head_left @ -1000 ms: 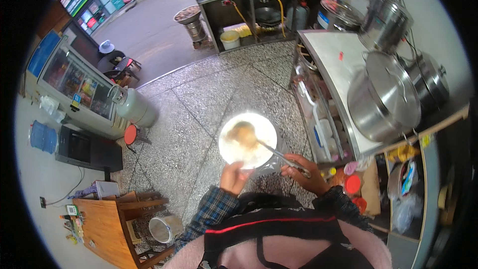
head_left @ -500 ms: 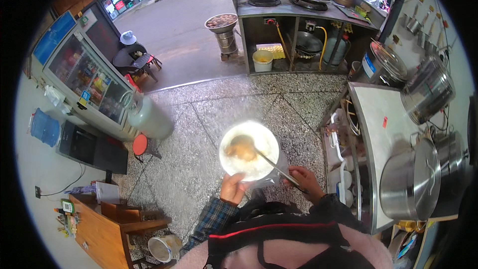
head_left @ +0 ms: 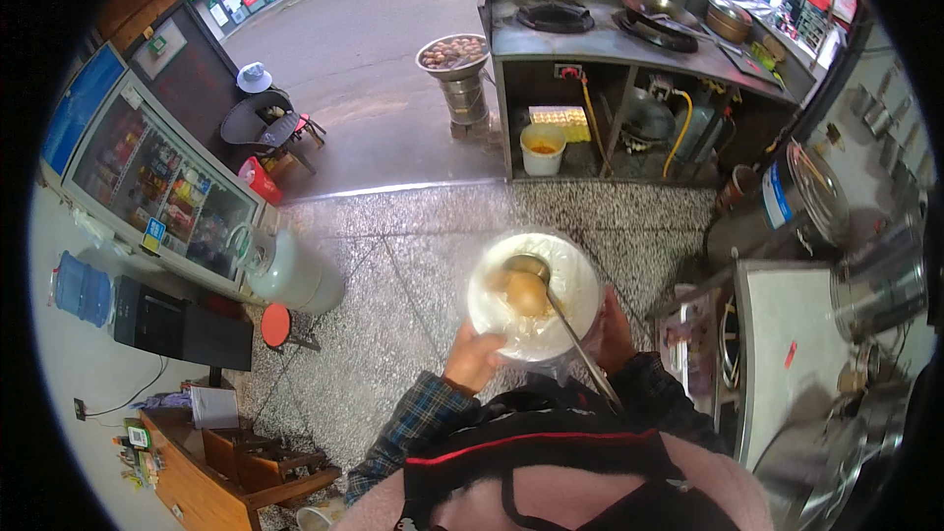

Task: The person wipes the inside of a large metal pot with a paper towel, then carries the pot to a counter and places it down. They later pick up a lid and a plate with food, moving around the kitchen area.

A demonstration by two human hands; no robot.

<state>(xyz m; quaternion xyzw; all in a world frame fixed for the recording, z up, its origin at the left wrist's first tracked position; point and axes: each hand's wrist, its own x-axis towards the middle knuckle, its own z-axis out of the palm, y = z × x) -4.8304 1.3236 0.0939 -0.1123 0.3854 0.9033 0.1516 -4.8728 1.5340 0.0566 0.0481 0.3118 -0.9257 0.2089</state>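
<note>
A white bowl (head_left: 485, 307), lined with clear plastic film, is held up in front of me between both hands. In it lies a round, light-brown piece of food (head_left: 526, 293) that looks like an egg, with some brownish bits around it. A metal ladle (head_left: 562, 320) has its head in the bowl, and its long handle slants over the rim toward my body. My left hand (head_left: 474, 359) grips the bowl's lower left rim, thumb on top. On the right side, my right hand (head_left: 615, 334) closes on the bowl's edge, its fingers partly hidden beneath.
A gas cylinder (head_left: 295, 270) and a red stool (head_left: 278, 324) stand left, before a glass-door fridge (head_left: 162, 172). Ahead are a steel stove counter (head_left: 600, 39) and a pan of food on a round stove (head_left: 452, 54). A white-topped table (head_left: 792, 334) with large pots stands right.
The bowl has moved right and slightly down in view, with the ladle still in it. My right hand has come from beside the ladle handle onto the bowl's edge. The view has shifted.
</note>
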